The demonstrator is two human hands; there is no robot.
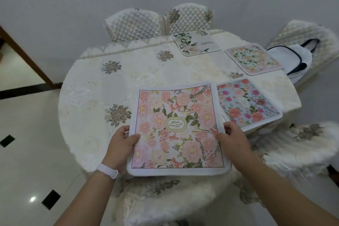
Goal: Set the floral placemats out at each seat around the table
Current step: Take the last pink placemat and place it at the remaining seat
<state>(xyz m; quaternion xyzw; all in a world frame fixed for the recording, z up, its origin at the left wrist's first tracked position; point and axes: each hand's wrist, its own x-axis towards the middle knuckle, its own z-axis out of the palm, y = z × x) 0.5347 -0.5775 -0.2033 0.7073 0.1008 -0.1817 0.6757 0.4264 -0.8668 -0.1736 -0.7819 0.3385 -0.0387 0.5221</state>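
I hold a pink floral placemat [177, 128] with a "GARDEN" oval in its middle, above the near edge of the round table [95, 101]. My left hand [122, 145] grips its left edge, and my right hand [232, 139] grips its right edge. Its right side overlaps a blue floral placemat [251, 104] lying on the table. Farther back lie a peach floral placemat [254, 58] and a white one with green leaves [195, 42].
A cream embroidered tablecloth covers the table. Quilted chairs [134, 24] stand at the far side, one at the right holds a white bag [293, 58]. Fur-covered chair seats [297, 145] sit close at the near right and below me. Glossy tiled floor lies to the left.
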